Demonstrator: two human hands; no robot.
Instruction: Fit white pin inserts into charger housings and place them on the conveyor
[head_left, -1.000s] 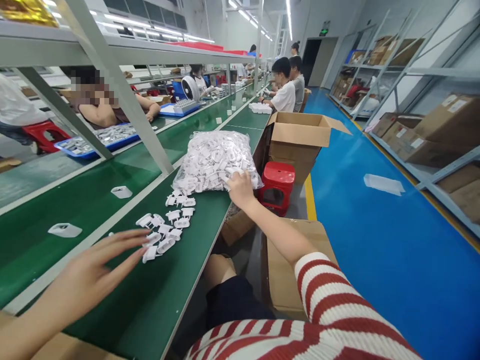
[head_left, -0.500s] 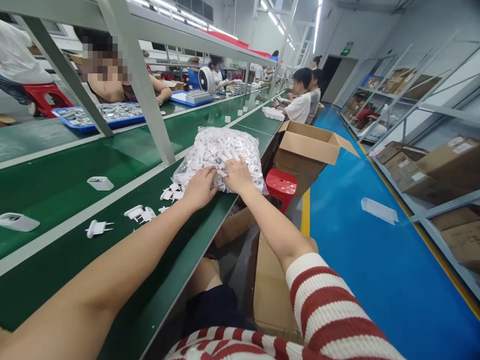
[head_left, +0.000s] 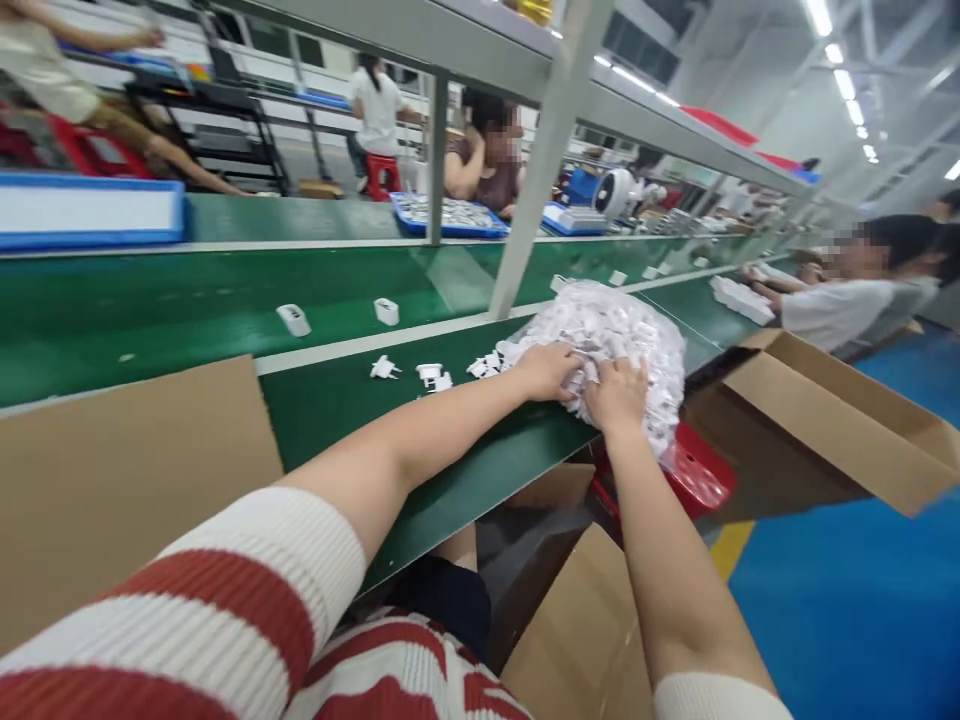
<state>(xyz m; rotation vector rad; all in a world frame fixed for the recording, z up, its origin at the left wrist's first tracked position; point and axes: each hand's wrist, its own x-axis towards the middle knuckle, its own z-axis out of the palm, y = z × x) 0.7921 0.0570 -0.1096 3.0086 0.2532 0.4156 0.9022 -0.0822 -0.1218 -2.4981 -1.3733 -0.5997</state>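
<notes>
Left hand (head_left: 546, 372), earlier at loose white plug pieces (head_left: 430, 372), joins right hand (head_left: 621, 398); arms (head_left: 427, 440) outstretched, curled fingers (head_left: 562, 357) grip a bulging plastic bag (head_left: 604, 318).

My left hand (head_left: 551, 372) and right hand (head_left: 619, 395) meet the bulky plastic bag (head_left: 637, 325), which blocks the way straight ahead. Beyond it to the left, a slanted post (head_left: 534, 200) rises, and a beam (head_left: 480, 60) runs overhead, leaving a gap beneath. Loose white pieces (head_left: 430, 375) lie past my left forearm; between them and the cardboard (head_left: 127, 490), the green bench (head_left: 322, 420) gives me open room. Rightward, the red stool (head_left: 705, 478) and open carton (head_left: 840, 420) crowd the edge.
</notes>
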